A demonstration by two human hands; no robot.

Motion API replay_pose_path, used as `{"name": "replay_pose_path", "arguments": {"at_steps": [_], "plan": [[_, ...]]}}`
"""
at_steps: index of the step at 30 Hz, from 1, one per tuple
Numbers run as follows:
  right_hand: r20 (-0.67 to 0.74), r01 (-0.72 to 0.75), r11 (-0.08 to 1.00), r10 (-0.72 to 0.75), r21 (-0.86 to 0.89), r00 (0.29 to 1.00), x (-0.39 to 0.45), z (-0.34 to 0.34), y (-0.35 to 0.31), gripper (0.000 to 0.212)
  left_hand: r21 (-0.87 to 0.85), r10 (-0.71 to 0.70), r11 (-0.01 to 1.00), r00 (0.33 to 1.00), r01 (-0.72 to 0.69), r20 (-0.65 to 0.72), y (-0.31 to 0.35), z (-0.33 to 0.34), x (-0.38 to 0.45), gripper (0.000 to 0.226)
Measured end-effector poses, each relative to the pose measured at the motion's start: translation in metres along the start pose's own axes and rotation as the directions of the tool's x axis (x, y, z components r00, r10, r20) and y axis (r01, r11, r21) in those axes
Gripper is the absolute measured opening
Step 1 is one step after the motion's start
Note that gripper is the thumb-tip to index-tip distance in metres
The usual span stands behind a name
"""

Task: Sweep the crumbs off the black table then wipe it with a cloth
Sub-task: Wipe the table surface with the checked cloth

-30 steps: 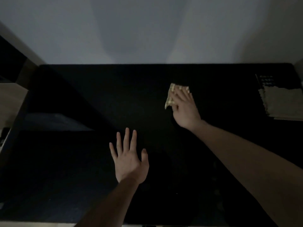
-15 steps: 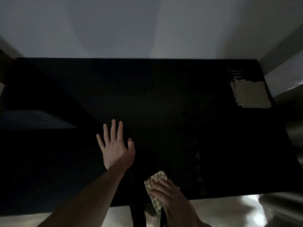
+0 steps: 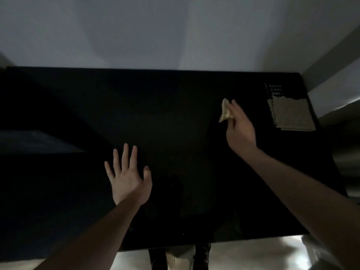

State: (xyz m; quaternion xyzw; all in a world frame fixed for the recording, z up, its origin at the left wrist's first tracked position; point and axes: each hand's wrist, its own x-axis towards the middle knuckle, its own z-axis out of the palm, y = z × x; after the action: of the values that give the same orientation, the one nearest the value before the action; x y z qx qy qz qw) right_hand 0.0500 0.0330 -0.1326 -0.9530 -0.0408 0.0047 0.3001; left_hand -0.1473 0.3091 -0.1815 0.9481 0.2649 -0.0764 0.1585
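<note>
The black table (image 3: 175, 114) fills most of the dim view. My right hand (image 3: 240, 128) reaches over its far right part and grips a small bunched yellowish checked cloth (image 3: 225, 112), which pokes out to the left of the fingers. My left hand (image 3: 128, 178) lies flat on the table near the middle, palm down, fingers spread, holding nothing. A few tiny pale specks (image 3: 171, 184) show on the dark surface near the front; crumbs are otherwise too faint to make out.
A folded beige cloth (image 3: 292, 115) lies at the far right corner, over a dark sheet with small white print (image 3: 275, 89). A pale wall runs behind the table. The light floor (image 3: 253, 254) shows beyond the near edge, with dark table legs (image 3: 157, 260) below.
My right hand has carried the cloth from the table's near edge up to the far right, close to the folded cloth. My left hand stays flat in place.
</note>
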Motion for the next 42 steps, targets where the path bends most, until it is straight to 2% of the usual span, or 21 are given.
{"name": "replay_pose_path", "arguments": {"at_steps": [5, 7, 9, 11, 13, 16, 18, 20, 22, 24, 27, 28, 29, 30, 32, 34, 36, 38, 40, 42], "plan": [[0.165, -0.049, 0.989, 0.072, -0.139, 0.984, 0.091, 0.019, 0.028, 0.060, -0.022, 0.003, 1.000, 0.999, -0.003, -0.041, 0.000, 0.003, -0.001, 0.075], [0.169, 0.007, 0.975, 0.032, -0.224, 0.985, 0.092, 0.037, 0.032, 0.061, -0.023, -0.002, 1.000, 0.998, 0.000, -0.060, 0.001, 0.005, -0.001, 0.074], [0.146, 0.099, 0.964, -0.064, -0.246, 0.987, 0.071, 0.051, 0.031, 0.058, -0.026, -0.006, 1.000, 0.997, 0.005, -0.071, 0.002, 0.006, -0.002, 0.073], [0.179, 0.226, 0.958, -0.194, -0.177, 0.964, 0.031, 0.056, 0.027, 0.054, -0.028, -0.002, 1.000, 0.997, 0.000, -0.079, 0.002, 0.006, -0.002, 0.073], [0.260, 0.346, 0.933, -0.311, -0.102, 0.914, -0.023, 0.056, 0.020, 0.052, -0.026, -0.001, 1.000, 0.996, -0.001, -0.089, 0.002, 0.007, -0.002, 0.072], [0.396, 0.477, 0.877, -0.459, 0.057, 0.796, -0.118, 0.052, 0.011, 0.060, -0.017, 0.002, 1.000, 0.994, -0.004, -0.105, 0.001, 0.006, -0.004, 0.071], [0.450, 0.447, 0.881, -0.467, 0.158, 0.761, -0.179, 0.047, 0.006, 0.059, -0.022, 0.006, 1.000, 0.994, -0.009, -0.113, 0.003, 0.006, -0.005, 0.070], [0.508, 0.347, 0.899, -0.437, 0.266, 0.742, -0.228, 0.040, 0.007, 0.056, -0.018, 0.009, 1.000, 0.993, -0.011, -0.118, 0.004, 0.005, -0.005, 0.070], [0.566, 0.311, 0.891, -0.451, 0.330, 0.690, -0.265, 0.029, 0.012, 0.049, -0.006, 0.012, 1.000, 0.993, -0.013, -0.119, 0.003, 0.005, -0.006, 0.070], [0.605, 0.280, 0.880, -0.469, 0.384, 0.643, -0.281, 0.014, 0.014, 0.048, -0.010, 0.011, 1.000, 0.993, -0.013, -0.122, 0.004, 0.005, -0.006, 0.071], [0.690, 0.117, 0.907, -0.387, 0.405, 0.611, -0.268, -0.008, 0.012, 0.055, -0.013, 0.014, 1.000, 0.992, -0.016, -0.129, 0.003, 0.006, -0.006, 0.071], [0.697, 0.090, 0.910, -0.372, 0.405, 0.613, -0.255, -0.011, 0.013, 0.054, -0.012, 0.014, 1.000, 0.992, -0.016, -0.129, 0.002, 0.006, -0.006, 0.071], [0.673, 0.070, 0.912, -0.349, 0.405, 0.652, -0.238, -0.014, 0.013, 0.048, -0.014, 0.014, 1.000, 0.992, -0.016, -0.129, 0.003, 0.006, -0.006, 0.072], [0.620, 0.051, 0.915, -0.310, 0.399, 0.720, -0.218, -0.016, 0.017, 0.043, -0.018, 0.014, 1.000, 0.992, -0.017, -0.128, 0.003, 0.006, -0.005, 0.072], [0.443, 0.035, 0.923, -0.217, 0.382, 0.870, -0.162, -0.019, 0.028, 0.045, -0.030, 0.017, 0.999, 0.991, -0.021, -0.131, 0.002, 0.007, -0.005, 0.071], [0.263, 0.068, 0.943, -0.159, 0.325, 0.952, -0.092, -0.027, 0.033, 0.045, -0.031, 0.017, 0.999, 0.990, -0.021, -0.137, 0.002, 0.008, -0.005, 0.072], [0.133, 0.121, 0.966, -0.154, 0.229, 0.979, -0.022, -0.026, 0.042, 0.047, -0.035, 0.014, 0.999, 0.990, -0.019, -0.138, 0.002, 0.009, -0.004, 0.072], [0.071, 0.140, 0.983, -0.149, 0.123, 0.986, 0.038, -0.020, 0.049, 0.049, -0.037, 0.012, 0.999, 0.989, -0.017, -0.145, 0.001, 0.010, -0.003, 0.072], [0.071, 0.124, 0.992, -0.125, 0.020, 0.990, 0.083, -0.011, 0.053, 0.049, -0.039, 0.013, 0.999, 0.988, -0.019, -0.154, -0.001, 0.011, -0.003, 0.072], [0.129, 0.109, 0.992, -0.099, -0.070, 0.987, 0.116, -0.001, 0.053, 0.052, -0.045, 0.015, 0.999, 0.987, -0.023, -0.158, -0.001, 0.012, -0.003, 0.072]]}}
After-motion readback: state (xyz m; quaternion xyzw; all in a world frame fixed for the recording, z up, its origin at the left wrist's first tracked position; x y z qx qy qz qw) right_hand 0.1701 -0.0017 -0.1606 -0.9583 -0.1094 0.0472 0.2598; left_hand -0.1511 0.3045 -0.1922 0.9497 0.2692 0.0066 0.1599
